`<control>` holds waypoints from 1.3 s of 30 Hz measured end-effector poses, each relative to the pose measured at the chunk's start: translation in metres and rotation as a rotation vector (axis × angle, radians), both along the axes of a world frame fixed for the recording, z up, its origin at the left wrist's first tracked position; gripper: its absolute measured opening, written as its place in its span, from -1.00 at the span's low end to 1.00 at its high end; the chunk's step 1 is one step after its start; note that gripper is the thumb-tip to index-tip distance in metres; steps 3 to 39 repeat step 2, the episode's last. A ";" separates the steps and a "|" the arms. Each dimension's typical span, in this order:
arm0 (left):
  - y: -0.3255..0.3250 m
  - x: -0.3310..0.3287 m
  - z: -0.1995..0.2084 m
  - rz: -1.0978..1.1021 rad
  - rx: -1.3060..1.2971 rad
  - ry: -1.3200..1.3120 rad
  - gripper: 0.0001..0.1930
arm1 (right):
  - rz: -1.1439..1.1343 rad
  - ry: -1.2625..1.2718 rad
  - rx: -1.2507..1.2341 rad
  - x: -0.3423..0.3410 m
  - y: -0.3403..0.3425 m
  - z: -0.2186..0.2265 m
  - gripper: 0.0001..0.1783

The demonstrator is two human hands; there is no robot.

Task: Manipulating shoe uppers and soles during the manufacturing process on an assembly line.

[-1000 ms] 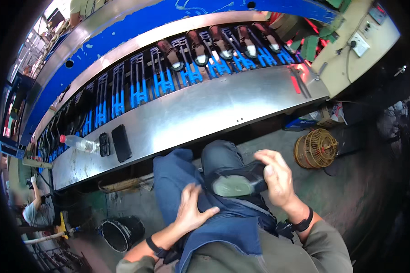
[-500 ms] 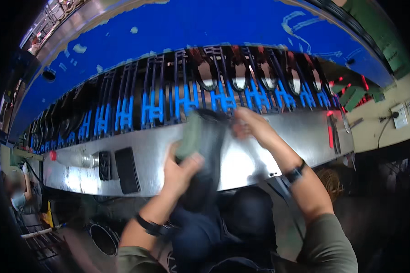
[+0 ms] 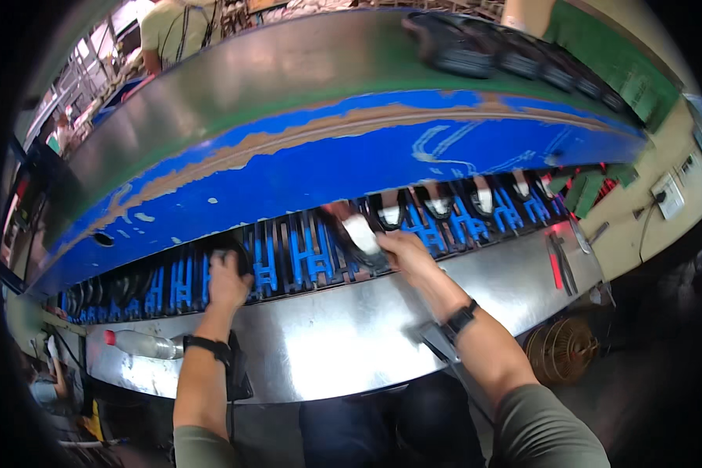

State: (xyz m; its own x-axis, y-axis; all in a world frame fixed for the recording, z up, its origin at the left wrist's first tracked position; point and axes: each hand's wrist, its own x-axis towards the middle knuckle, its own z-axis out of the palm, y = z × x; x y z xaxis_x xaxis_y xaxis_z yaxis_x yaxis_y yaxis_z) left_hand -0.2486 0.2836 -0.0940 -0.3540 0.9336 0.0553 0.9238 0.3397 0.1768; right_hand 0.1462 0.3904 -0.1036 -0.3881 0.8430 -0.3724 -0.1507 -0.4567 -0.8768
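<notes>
My right hand is closed on the near end of a black shoe upper with a pale bottom, tilted over the row of blue upright holders. My left hand reaches into the same row farther left. Its fingers are bent against a dark rounded shoe upper; blur and shadow hide much of that grip. More dark shoe uppers with pale bottoms hang in the holders to the right.
On the steel bench lie a clear bottle with a red cap and a red-and-black hand tool. A dark flat case is partly under my left forearm. Above, a blue panel overhangs the holders. Dark shoes rest on the upper shelf; a person is beyond.
My hands have moved apart from a blurred dark piece with a green part held over the bench. The left went left into the holders, the right to a shoe upper there. My view has tilted up.
</notes>
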 end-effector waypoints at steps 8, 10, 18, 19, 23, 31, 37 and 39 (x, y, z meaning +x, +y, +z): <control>-0.018 0.029 0.024 -0.209 0.037 0.023 -0.26 | 0.003 0.324 -0.065 0.045 -0.035 -0.004 -0.45; -0.018 0.029 0.024 -0.209 0.037 0.023 -0.26 | 0.003 0.324 -0.065 0.045 -0.035 -0.004 -0.45; -0.018 0.029 0.024 -0.209 0.037 0.023 -0.26 | 0.003 0.324 -0.065 0.045 -0.035 -0.004 -0.45; -0.018 0.029 0.024 -0.209 0.037 0.023 -0.26 | 0.003 0.324 -0.065 0.045 -0.035 -0.004 -0.45; -0.018 0.029 0.024 -0.209 0.037 0.023 -0.26 | 0.003 0.324 -0.065 0.045 -0.035 -0.004 -0.45; -0.018 0.029 0.024 -0.209 0.037 0.023 -0.26 | 0.003 0.324 -0.065 0.045 -0.035 -0.004 -0.45; -0.018 0.029 0.024 -0.209 0.037 0.023 -0.26 | 0.003 0.324 -0.065 0.045 -0.035 -0.004 -0.45; -0.018 0.029 0.024 -0.209 0.037 0.023 -0.26 | 0.003 0.324 -0.065 0.045 -0.035 -0.004 -0.45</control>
